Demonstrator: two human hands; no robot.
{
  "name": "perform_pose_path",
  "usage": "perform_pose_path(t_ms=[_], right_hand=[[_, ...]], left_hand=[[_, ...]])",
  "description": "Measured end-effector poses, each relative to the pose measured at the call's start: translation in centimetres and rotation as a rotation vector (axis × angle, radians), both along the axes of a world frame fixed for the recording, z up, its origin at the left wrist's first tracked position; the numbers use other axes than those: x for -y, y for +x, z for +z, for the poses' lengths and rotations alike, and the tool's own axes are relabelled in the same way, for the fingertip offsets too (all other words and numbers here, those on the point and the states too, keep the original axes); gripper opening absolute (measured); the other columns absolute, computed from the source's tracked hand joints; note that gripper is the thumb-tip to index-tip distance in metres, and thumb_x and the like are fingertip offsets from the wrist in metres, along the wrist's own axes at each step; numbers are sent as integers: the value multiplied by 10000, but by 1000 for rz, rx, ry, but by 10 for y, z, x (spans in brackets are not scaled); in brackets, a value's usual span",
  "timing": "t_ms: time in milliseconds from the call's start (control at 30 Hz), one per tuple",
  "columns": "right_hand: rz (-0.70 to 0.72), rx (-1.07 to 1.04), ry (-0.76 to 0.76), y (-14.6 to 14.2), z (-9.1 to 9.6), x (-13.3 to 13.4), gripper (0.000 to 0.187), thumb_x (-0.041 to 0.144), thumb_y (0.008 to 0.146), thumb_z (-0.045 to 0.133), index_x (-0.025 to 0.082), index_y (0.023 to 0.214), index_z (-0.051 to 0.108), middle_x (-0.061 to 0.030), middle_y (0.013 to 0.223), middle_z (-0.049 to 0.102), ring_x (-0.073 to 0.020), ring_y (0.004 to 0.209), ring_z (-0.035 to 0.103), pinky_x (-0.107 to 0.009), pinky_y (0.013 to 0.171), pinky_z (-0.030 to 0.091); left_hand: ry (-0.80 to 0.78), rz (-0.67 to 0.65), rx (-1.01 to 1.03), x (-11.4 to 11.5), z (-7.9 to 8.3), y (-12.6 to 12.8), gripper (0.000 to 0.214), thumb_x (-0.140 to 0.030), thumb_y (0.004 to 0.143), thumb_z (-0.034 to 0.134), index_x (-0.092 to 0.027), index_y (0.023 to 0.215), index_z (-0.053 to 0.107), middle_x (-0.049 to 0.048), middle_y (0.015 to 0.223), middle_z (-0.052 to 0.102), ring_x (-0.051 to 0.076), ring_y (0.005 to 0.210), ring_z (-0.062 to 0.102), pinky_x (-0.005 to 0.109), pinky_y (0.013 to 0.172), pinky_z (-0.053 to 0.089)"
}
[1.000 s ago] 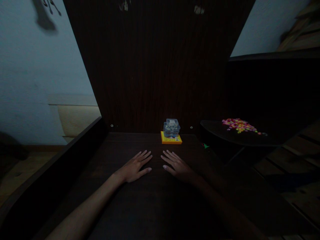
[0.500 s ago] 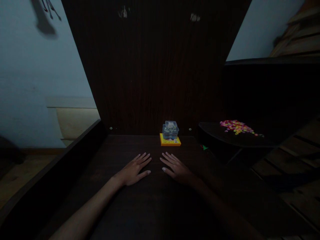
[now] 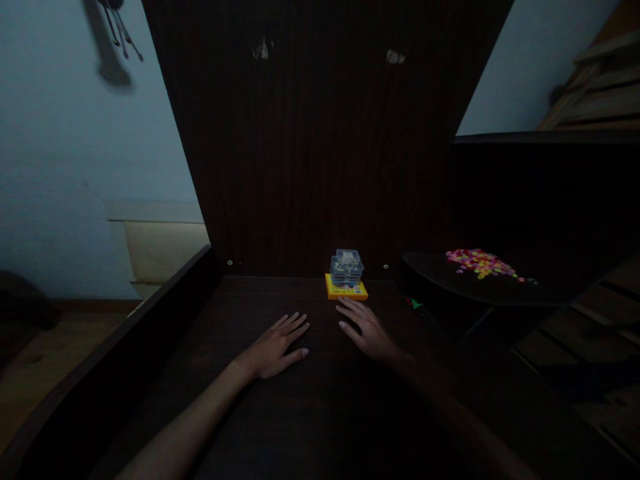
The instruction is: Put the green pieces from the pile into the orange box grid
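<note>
My left hand (image 3: 274, 346) lies flat on the dark wooden desk (image 3: 280, 413), fingers spread and holding nothing. My right hand (image 3: 367, 331) is stretched out over the desk with its fingers open, the fingertips close to a yellow box (image 3: 347, 291). A stack of small clear plastic cases (image 3: 347, 266) sits on top of that box, against the dark back panel. Neither hand touches the box.
A dark upright panel (image 3: 320, 147) closes off the back of the desk. A low raised edge (image 3: 125, 353) runs along the left side. On the right, a dark rounded shelf (image 3: 450, 280) carries a pile of small colourful pieces (image 3: 477, 261). A small green item (image 3: 415, 304) lies beside it.
My right hand has slid forward toward the yellow box. My left hand has stayed flat in place. The camera view shifted slightly.
</note>
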State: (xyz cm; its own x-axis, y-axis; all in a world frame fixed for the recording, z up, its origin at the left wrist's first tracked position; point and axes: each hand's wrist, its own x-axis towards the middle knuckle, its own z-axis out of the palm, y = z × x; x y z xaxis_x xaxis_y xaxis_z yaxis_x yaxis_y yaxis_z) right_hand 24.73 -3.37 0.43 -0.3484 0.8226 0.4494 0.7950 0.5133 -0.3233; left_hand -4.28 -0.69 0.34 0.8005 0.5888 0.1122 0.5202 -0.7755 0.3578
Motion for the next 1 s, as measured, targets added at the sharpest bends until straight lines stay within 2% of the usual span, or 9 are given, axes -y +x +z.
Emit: perform_pose_path(t_ms=[133, 233, 300, 433, 533, 633, 833, 1000], right_hand=[[-77, -30, 195, 18, 36, -31, 346, 322, 940, 453, 200, 1219, 616, -135, 1306, 541, -271, 1209, 522, -477, 1024, 448], [-123, 22, 231, 33, 62, -63, 372, 313, 912, 477, 173, 1237, 594, -152, 1290, 508, -289, 1202, 504, -480, 1018, 445], [-146, 80, 220, 40, 73, -83, 413, 301, 890, 493, 165, 1273, 568, -152, 1303, 493, -299, 1198, 495, -483, 1016, 440], [-177, 174, 133, 47, 78, -112, 503, 290, 861, 506, 176, 1351, 517, -140, 1236, 532, -293, 1122, 520, -473, 994, 447], [-187, 215, 106, 48, 77, -122, 463, 286, 854, 511, 195, 1303, 569, -133, 1172, 552, -282, 1073, 535, -460, 974, 454], [-169, 232, 104, 50, 79, -127, 376, 287, 852, 520, 169, 1192, 630, -146, 1176, 550, -288, 1088, 523, -451, 973, 450], [-98, 221, -11, 56, 89, -136, 283, 265, 828, 565, 172, 1089, 624, -125, 1128, 594, -260, 1064, 552, -416, 967, 446], [-123, 84, -19, 48, 99, -130, 330, 277, 780, 617, 160, 1087, 590, -108, 1028, 597, -247, 963, 586, -402, 868, 491]], left_hand=[[-10, 5, 27, 3, 4, 0, 615, -538, 957, 379, -242, 1491, 304, 94, 1555, 292, 260, 1455, 227, 477, 1182, 200], [-17, 2, 50, 4, 6, 0, 609, -534, 955, 388, -240, 1485, 321, 96, 1555, 296, 265, 1454, 232, 484, 1179, 210], [-23, 14, 57, 5, 6, 0, 605, -531, 955, 389, -234, 1479, 335, 102, 1551, 306, 270, 1448, 248, 489, 1175, 224], [-3, 32, 80, 4, 5, 0, 564, -486, 960, 405, -234, 1463, 367, 104, 1530, 358, 269, 1418, 322, 490, 1155, 277], [20, 44, 124, 3, 4, -1, 512, -434, 965, 420, -239, 1438, 406, 95, 1498, 413, 259, 1388, 374, 470, 1139, 321], [50, 49, 172, 4, 6, -1, 465, -387, 966, 428, -246, 1409, 443, 86, 1458, 463, 245, 1355, 414, 447, 1124, 354], [67, 54, 226, 5, 13, 2, 425, -326, 959, 441, -228, 1371, 481, 93, 1372, 532, 226, 1280, 478, 416, 1101, 391], [-20, 92, 320, 5, 11, 2, 418, -323, 941, 470, -231, 1348, 502, 93, 1369, 530, 236, 1285, 473, 450, 1140, 333]])
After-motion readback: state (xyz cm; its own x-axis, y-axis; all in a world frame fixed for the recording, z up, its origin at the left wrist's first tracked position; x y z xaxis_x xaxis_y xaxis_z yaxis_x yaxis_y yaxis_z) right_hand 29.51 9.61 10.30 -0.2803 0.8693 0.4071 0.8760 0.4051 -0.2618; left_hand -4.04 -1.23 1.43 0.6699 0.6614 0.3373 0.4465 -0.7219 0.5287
